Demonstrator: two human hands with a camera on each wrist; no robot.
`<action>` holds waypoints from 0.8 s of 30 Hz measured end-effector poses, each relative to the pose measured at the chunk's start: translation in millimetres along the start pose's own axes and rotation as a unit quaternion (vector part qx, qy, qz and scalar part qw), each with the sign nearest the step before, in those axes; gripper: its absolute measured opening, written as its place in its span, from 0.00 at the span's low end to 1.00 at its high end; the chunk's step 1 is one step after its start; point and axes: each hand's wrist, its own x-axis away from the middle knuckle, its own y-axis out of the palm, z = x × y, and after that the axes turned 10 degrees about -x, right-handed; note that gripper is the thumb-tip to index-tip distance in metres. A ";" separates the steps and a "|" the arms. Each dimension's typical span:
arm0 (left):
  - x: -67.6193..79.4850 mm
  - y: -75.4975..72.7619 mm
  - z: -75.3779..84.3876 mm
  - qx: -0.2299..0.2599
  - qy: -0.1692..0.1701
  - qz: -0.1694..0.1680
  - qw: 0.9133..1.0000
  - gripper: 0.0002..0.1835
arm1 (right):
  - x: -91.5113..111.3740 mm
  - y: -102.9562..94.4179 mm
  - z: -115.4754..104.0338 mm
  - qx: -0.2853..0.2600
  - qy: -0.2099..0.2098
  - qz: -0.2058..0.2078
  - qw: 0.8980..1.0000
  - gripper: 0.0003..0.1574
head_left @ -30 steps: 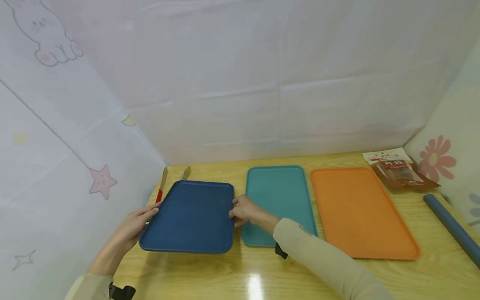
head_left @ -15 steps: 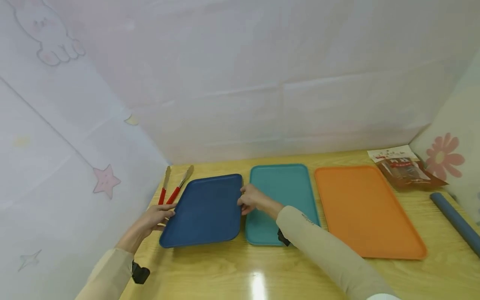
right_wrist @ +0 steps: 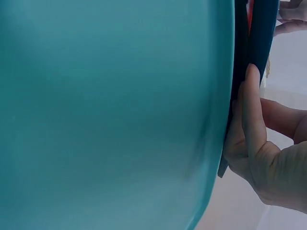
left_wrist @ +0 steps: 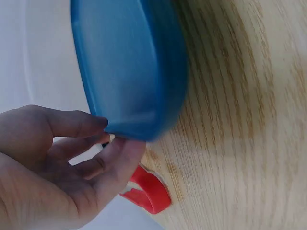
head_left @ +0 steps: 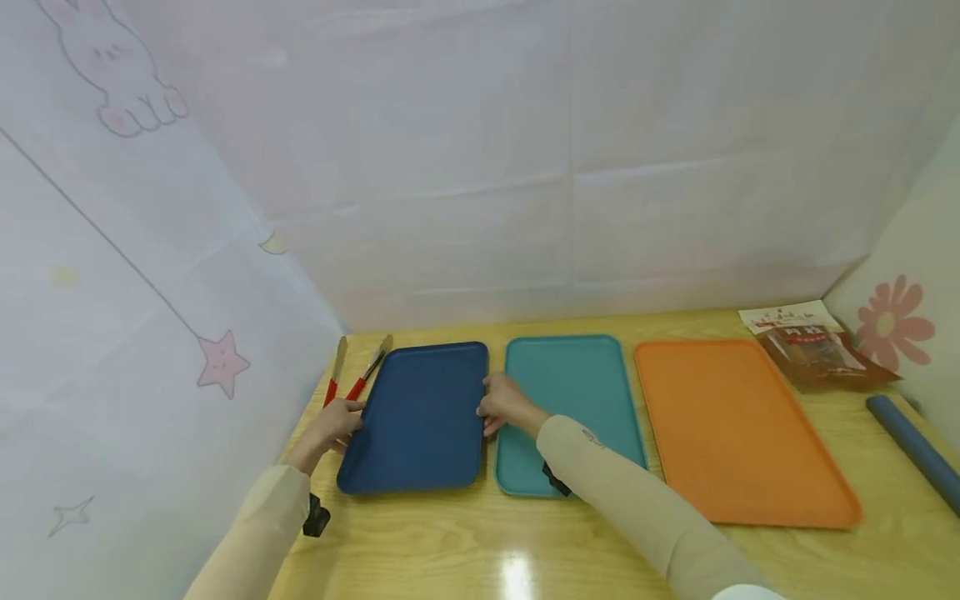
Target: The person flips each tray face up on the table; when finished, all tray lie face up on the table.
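A dark blue tray lies low over the table's left part, just left of a teal tray. My left hand pinches its left rim; in the left wrist view the thumb is at the rim's top and the fingers are under the edge. On the opposite rim, my right hand holds the blue tray, reaching across the teal one. In the right wrist view its fingers lie along the blue rim, close beside the teal edge. Whether the blue tray's underside touches the table is hidden.
Red-handled tongs lie behind and left of the blue tray, partly covered by my left hand. An orange tray lies right of the teal one. Further right are a brown food packet and a blue-grey roll. Cloth walls border the table.
The blue tray, held by both hands, has moved right and away from me, and come down from a tilt to nearly flat. More of the tongs shows beside it than a second ago.
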 end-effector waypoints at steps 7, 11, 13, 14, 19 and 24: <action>-11.2 14.0 -1.0 -0.046 -0.015 0.035 0.998 0.29 | 0.2 5.0 6.6 0.062 -0.036 0.006 0.997 0.40; -14.6 17.0 -1.4 -0.098 0.005 0.055 0.994 0.28 | 0.2 7.6 6.9 0.123 -0.069 0.005 0.990 0.22; -15.6 16.7 1.3 -0.139 0.013 0.075 0.987 0.27 | -1.7 9.1 6.3 0.152 -0.092 0.001 0.984 0.08; -16.6 16.5 3.0 -0.160 0.014 0.087 0.983 0.24 | -2.6 9.5 5.7 0.163 -0.103 0.000 0.981 0.03; -16.0 23.3 15.2 -0.270 0.011 0.166 0.948 0.10 | -0.6 8.2 2.5 0.171 -0.108 0.012 0.979 0.07; -9.4 47.7 28.2 -0.333 0.087 0.314 0.885 0.15 | 22.2 -2.9 -5.7 0.218 -0.124 0.027 0.968 0.26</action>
